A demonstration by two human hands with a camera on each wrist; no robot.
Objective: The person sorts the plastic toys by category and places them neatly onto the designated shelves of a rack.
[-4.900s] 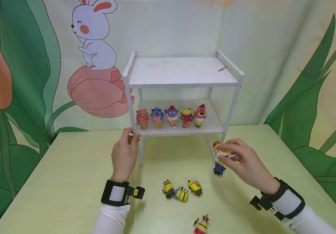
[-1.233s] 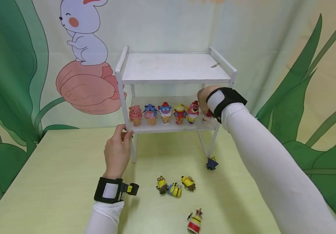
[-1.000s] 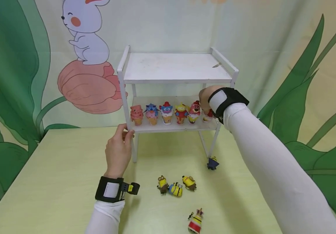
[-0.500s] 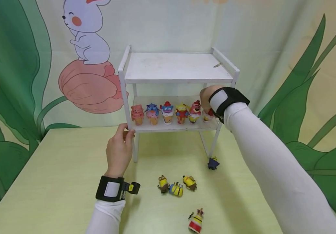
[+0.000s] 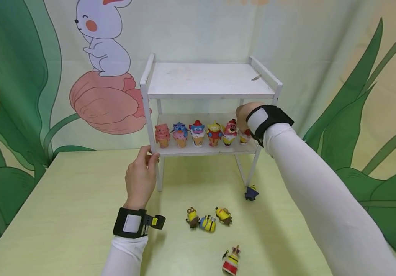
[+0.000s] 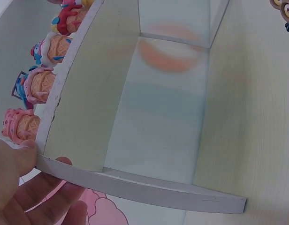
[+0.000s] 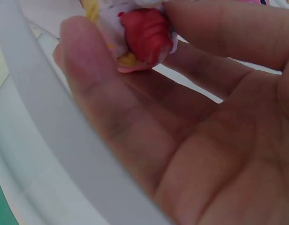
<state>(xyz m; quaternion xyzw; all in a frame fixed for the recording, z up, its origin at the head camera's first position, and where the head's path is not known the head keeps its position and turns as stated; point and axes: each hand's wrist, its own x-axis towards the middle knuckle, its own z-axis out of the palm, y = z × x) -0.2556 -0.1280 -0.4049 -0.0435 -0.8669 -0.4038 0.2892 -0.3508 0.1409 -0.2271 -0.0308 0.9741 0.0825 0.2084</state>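
My left hand (image 5: 140, 178) grips the left front post of a small white two-tier shelf (image 5: 211, 96), thumb and fingers around it at the lower tier. On that tier's right end stands an ice-cream-cone figurine with a red top (image 7: 147, 35). My right hand (image 5: 244, 115) pinches it between thumb and fingers, reaching over from the right and hiding part of it. Left of it stands a row of similar figurines: a pink one (image 5: 162, 135), a blue-and-pink one (image 5: 180, 135), a blue-faced one (image 5: 197, 133), a yellow-and-red one (image 5: 214, 134) and a bear with a red hat (image 5: 229, 132).
Several yellow minion figurines lie on the pale table (image 5: 81, 203): a goggled one (image 5: 192, 218), a blue-clad one (image 5: 207, 223), a brown-bottomed one (image 5: 223, 216) and a crowned one in red (image 5: 231, 261). A dark-blue-caped one (image 5: 251, 193) is by the shelf's right leg.
About five seconds ago my right hand held the figurine in front of the shelf's right leg; it has since moved up onto the lower tier. Over the last second, both hands stay nearly still.
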